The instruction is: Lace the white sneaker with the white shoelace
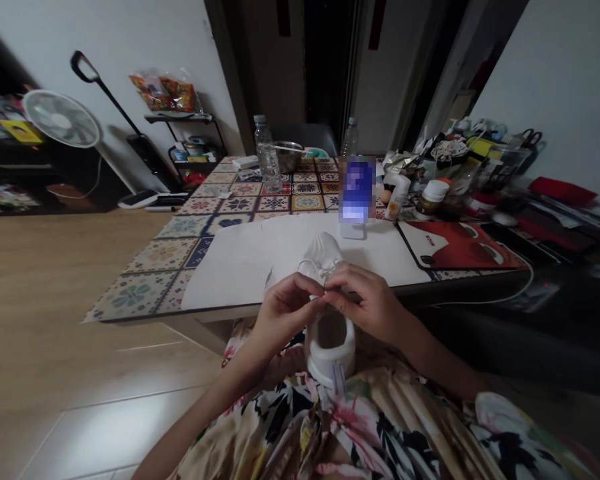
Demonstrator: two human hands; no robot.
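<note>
A white sneaker [333,370] rests between my lap and the table edge, its toe pointing away from me and its heel, with a pale purple stripe, near my body. Over its tongue my left hand [293,303] and my right hand [363,300] meet, fingertips pinched together at the white shoelace [310,265]. A loop of lace shows just beyond the fingers, on the shoe's front. The part of the lace between the fingertips is mostly hidden. Under the toe lies a white sheet [240,260] on the table.
A phone [357,190] with a blurred screen stands on a white stand beyond the shoe. Water bottles [267,157] and a metal bowl [289,158] are farther back. Several jars [433,199] and a red-and-white tablet case [455,245] sit at right. A fan [61,119] stands far left.
</note>
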